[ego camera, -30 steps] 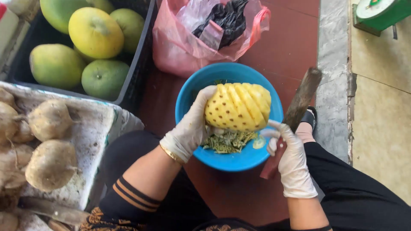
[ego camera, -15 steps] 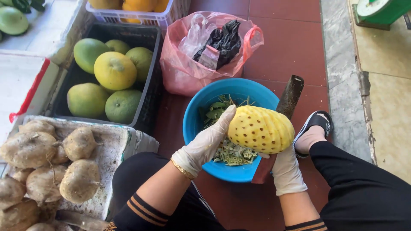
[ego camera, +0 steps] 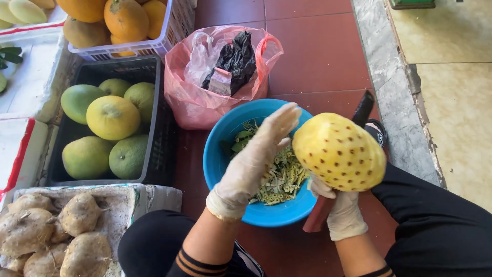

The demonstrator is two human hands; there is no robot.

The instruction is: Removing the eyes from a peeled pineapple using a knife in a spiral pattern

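A peeled yellow pineapple [ego camera: 339, 152] with brown eyes is held up over the right rim of a blue bowl [ego camera: 220, 154] of green peel scraps. My gloved right hand [ego camera: 342, 214] supports the fruit from beneath, its fingers hidden under it. My gloved left hand [ego camera: 254, 160] is stretched flat over the bowl, fingers straight, the fingertips just touching the pineapple's upper left side. A knife [ego camera: 363, 109] runs behind the fruit, its dark blade tip showing above and its reddish handle below beside my right hand.
A pink plastic bag [ego camera: 195, 97] holding a black bag stands behind the bowl. To the left are a black crate [ego camera: 154, 128] of green-yellow pomelos, a white basket [ego camera: 174, 25] of orange fruit and a foam box [ego camera: 148, 197] of brown roots. A stone kerb [ego camera: 394, 87] borders the red tiled floor on the right.
The pineapple has turned and shifted right, off the bowl's middle. My left hand has let go of it and straightened its fingers. The camera view has moved up and closer.
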